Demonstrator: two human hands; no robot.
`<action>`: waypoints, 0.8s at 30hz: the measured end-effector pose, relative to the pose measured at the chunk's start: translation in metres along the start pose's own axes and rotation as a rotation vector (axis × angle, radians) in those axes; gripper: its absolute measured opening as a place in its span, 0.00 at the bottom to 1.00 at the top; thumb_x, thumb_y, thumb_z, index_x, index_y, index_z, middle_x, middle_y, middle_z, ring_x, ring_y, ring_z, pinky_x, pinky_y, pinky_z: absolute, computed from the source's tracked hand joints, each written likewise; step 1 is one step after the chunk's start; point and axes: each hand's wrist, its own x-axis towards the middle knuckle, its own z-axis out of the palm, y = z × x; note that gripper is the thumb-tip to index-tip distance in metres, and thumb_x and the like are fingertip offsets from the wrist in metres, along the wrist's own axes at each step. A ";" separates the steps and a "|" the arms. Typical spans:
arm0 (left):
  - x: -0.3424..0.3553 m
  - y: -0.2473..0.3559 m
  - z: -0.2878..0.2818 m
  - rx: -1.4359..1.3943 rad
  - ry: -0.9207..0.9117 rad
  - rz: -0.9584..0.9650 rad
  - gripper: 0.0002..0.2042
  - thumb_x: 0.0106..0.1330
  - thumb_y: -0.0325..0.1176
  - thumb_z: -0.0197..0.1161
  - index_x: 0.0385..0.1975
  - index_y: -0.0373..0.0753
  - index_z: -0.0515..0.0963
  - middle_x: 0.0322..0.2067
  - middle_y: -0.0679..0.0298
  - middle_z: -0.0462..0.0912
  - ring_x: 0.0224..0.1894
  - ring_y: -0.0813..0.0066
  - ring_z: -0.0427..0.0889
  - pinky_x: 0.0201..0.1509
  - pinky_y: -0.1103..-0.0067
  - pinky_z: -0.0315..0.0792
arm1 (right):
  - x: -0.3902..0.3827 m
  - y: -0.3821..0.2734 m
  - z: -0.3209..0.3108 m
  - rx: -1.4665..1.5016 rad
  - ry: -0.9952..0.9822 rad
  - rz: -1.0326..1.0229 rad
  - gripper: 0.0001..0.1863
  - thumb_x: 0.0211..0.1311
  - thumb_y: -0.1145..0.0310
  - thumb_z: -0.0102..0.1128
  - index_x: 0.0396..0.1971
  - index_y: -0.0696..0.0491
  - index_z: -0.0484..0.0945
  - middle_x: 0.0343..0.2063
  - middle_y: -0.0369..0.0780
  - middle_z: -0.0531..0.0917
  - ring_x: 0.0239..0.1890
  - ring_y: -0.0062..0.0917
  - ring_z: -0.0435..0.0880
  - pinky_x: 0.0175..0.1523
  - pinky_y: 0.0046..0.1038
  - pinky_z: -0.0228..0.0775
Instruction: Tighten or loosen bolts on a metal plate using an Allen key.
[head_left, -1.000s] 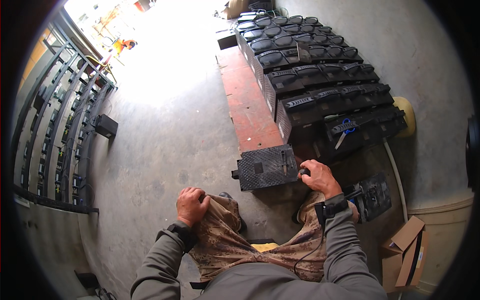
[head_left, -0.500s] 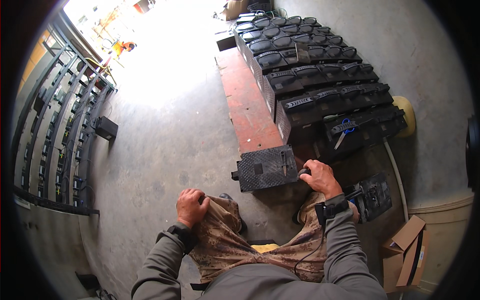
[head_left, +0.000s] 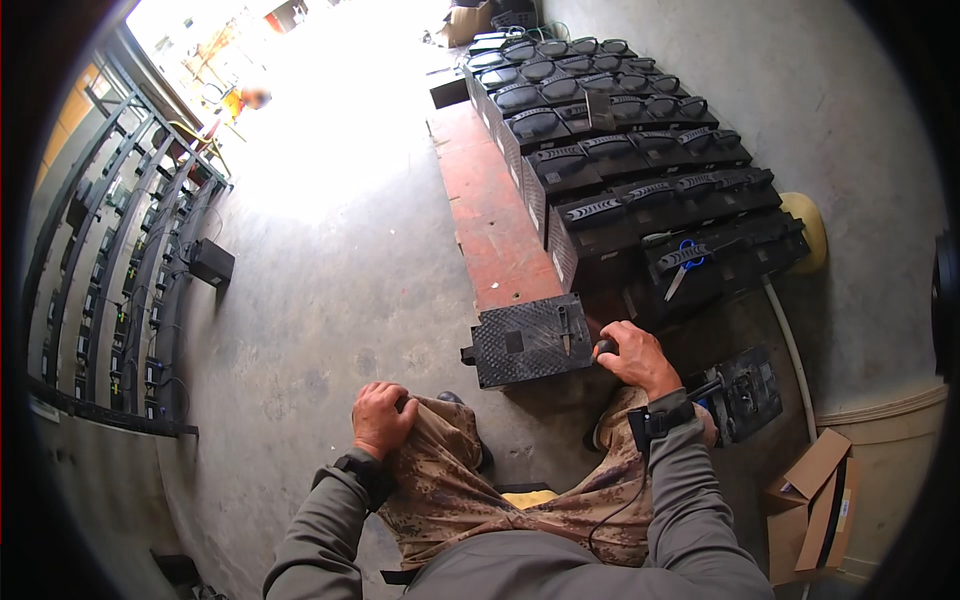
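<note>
One black, textured rectangular unit [head_left: 530, 340] is lying flat on the concrete floor [head_left: 320, 320] right in front of my knees, at the near end of a red-brown strip [head_left: 490, 215], and I am working at its right edge. A small slim tool [head_left: 564, 328] is resting on its top face, probably parked there to be within easy reach. My right hand [head_left: 632, 357] is curling around a small dark knob or tool handle [head_left: 604, 347] at the unit's right side, fingers closed on it, though I cannot tell exactly what the piece is; the wrist, wearing a dark strap, is bending down and inward from a grey sleeve. My left hand [head_left: 380, 417] is resting on my left knee, clenched on the patterned trouser cloth [head_left: 440, 470], seemingly bracing me as I am sitting and leaning forward. Beyond the unit, rows of similar black units [head_left: 620, 150] are standing packed side by side along the wall, each with a carrying handle on top, and blue-handled scissors [head_left: 684, 262] are lying on the nearest row. Another dark device [head_left: 745, 390] is sitting by my right knee, an open cardboard box [head_left: 815, 500] is standing in the corner, and metal racks [head_left: 110, 270] are lining the left side.
</note>
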 end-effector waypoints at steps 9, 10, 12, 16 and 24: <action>-0.001 0.001 -0.002 0.006 -0.013 -0.018 0.10 0.58 0.40 0.71 0.32 0.41 0.87 0.36 0.59 0.88 0.46 0.55 0.85 0.58 0.64 0.75 | -0.001 -0.007 -0.006 -0.020 -0.035 0.062 0.17 0.58 0.63 0.69 0.46 0.52 0.82 0.48 0.47 0.85 0.52 0.48 0.85 0.57 0.45 0.77; 0.000 0.002 -0.002 0.005 -0.012 -0.016 0.10 0.58 0.40 0.71 0.32 0.41 0.87 0.36 0.59 0.88 0.46 0.55 0.85 0.58 0.64 0.75 | -0.001 -0.002 -0.003 0.000 0.009 0.014 0.17 0.58 0.63 0.70 0.46 0.52 0.82 0.48 0.46 0.85 0.52 0.48 0.85 0.57 0.45 0.77; 0.000 0.004 -0.001 0.000 -0.013 -0.015 0.10 0.58 0.40 0.71 0.32 0.40 0.86 0.36 0.59 0.88 0.46 0.55 0.85 0.58 0.64 0.75 | 0.000 0.009 0.004 0.020 0.007 -0.038 0.17 0.58 0.62 0.71 0.45 0.53 0.82 0.47 0.47 0.85 0.51 0.48 0.85 0.57 0.44 0.77; -0.001 0.003 -0.002 0.007 -0.018 -0.014 0.10 0.58 0.40 0.71 0.32 0.40 0.86 0.36 0.59 0.88 0.46 0.55 0.85 0.58 0.64 0.75 | -0.001 -0.001 -0.001 -0.025 -0.010 0.001 0.18 0.58 0.63 0.72 0.46 0.53 0.82 0.47 0.47 0.85 0.51 0.47 0.85 0.56 0.43 0.77; 0.001 0.004 -0.002 0.002 -0.025 -0.016 0.11 0.58 0.40 0.71 0.32 0.40 0.86 0.36 0.59 0.88 0.46 0.55 0.85 0.59 0.64 0.75 | 0.001 0.007 0.006 0.057 0.033 -0.060 0.16 0.58 0.63 0.72 0.42 0.54 0.82 0.42 0.46 0.86 0.48 0.46 0.86 0.54 0.42 0.78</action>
